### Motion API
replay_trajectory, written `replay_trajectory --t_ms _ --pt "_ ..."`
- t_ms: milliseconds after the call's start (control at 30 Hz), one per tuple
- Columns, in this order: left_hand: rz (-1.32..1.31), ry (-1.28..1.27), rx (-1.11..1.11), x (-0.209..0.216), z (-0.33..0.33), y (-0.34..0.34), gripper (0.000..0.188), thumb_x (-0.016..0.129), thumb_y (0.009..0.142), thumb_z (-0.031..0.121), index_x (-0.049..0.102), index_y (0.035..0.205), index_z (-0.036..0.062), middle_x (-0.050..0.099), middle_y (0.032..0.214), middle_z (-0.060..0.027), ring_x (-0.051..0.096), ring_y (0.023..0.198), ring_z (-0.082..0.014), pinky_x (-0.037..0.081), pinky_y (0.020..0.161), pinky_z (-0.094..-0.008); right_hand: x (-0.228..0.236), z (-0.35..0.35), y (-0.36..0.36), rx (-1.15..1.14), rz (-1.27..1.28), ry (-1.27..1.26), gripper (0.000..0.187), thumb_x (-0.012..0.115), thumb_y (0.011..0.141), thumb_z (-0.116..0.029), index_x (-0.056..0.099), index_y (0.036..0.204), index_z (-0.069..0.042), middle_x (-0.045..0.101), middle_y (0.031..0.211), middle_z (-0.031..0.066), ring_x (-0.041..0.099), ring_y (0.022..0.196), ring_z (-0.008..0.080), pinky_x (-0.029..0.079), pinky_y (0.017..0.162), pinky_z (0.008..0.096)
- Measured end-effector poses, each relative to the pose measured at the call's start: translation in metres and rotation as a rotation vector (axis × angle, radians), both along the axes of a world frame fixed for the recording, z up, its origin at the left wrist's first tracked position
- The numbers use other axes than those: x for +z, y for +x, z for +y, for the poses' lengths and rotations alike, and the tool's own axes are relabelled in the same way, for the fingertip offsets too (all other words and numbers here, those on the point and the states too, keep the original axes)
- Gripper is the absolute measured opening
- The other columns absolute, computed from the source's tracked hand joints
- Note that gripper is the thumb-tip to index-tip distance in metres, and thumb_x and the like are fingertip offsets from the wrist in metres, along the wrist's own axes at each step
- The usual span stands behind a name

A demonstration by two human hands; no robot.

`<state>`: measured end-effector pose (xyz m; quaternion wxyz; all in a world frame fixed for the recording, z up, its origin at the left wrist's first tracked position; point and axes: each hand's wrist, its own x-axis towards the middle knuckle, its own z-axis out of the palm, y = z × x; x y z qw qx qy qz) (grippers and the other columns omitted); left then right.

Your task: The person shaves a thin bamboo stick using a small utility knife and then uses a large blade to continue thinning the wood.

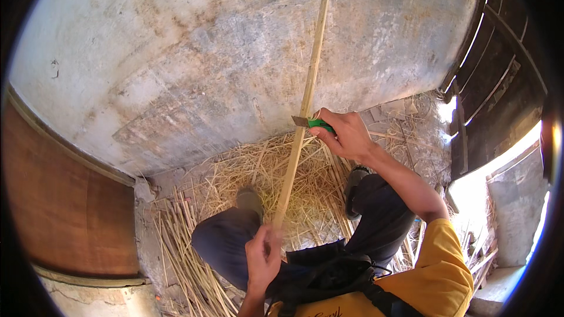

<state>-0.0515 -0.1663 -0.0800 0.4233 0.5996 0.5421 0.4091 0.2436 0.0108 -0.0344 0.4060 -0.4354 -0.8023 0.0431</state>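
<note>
A long, pale bamboo strip (292, 167) slants up from my lap toward the wall. Its lower end is gripped in my left hand (263, 257), whose fingers are slightly blurred. My right hand (345, 134) is closed around the green handle of a knife (320, 124). The short, broad blade lies across the strip near its middle, pointing left. Whether the edge has cut into the bamboo cannot be made out. Part of the handle is hidden in my palm.
Straw-like shavings (264, 161) cover the floor between my feet. A bundle of thin strips (191, 252) lies by my left leg. Ahead rises a stained plaster wall (223, 64), with a brown wooden panel (70, 194) at left and dark boards (493, 76) at right.
</note>
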Motion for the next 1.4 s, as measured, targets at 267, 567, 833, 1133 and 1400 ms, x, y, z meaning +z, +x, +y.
replay_trajectory --t_ms 267,567,833,1133,1400 --pt "-0.028 -0.03 -0.003 -0.005 -0.01 -0.005 0.017 0.063 0.103 0.008 0.068 0.115 -0.0014 0.059 0.067 0.001 0.04 0.055 -0.0006 0.028 0.047 -0.0243 -0.001 0.004 -0.001 0.063 0.083 0.07 0.023 0.071 0.099 -0.029 0.064 0.098 -0.006 0.06 0.066 0.0126 0.059 0.051 0.0308 0.045 0.051 0.0385" --pt "0.013 -0.036 -0.041 -0.012 -0.026 -0.011 0.023 0.058 0.109 0.019 0.067 0.112 -0.002 0.05 0.066 0.0065 0.039 0.055 0.0 0.027 0.049 -0.0217 0.007 0.035 0.039 -0.198 0.159 -0.086 0.021 0.064 0.104 -0.026 0.064 0.099 -0.005 0.055 0.063 0.0114 0.05 0.047 0.0261 0.041 0.049 0.0371" --pt "-0.035 -0.085 -0.081 -0.024 -0.034 -0.024 0.026 0.052 0.111 0.019 0.066 0.114 -0.0033 0.051 0.067 0.0031 0.038 0.053 -0.0009 0.027 0.047 -0.0212 0.002 0.038 0.045 -0.165 0.187 -0.105 0.032 0.058 0.108 -0.038 0.061 0.104 -0.006 0.049 0.059 0.0097 0.053 0.054 0.024 0.042 0.056 0.0389" --pt "-0.454 -0.596 -0.059 -0.017 -0.013 -0.021 0.05 0.039 0.114 0.042 0.059 0.114 -0.004 0.032 0.064 0.0057 0.029 0.046 -0.0032 0.023 0.039 -0.0222 0.0 0.02 0.034 0.145 0.66 -0.459 0.032 0.057 0.109 -0.039 0.061 0.106 -0.007 0.051 0.078 -0.0027 0.045 0.07 0.0084 0.038 0.063 0.0285" --pt "-0.552 -0.642 -0.17 -0.029 -0.004 -0.015 0.051 0.04 0.112 0.045 0.058 0.115 -0.0031 0.034 0.063 0.0047 0.029 0.045 -0.0044 0.023 0.038 -0.0226 -0.01 0.001 -0.012 0.218 0.625 -0.59 0.026 0.073 0.102 -0.027 0.068 0.111 -0.004 0.063 0.085 -0.0034 0.055 0.077 0.0034 0.047 0.069 0.0249"
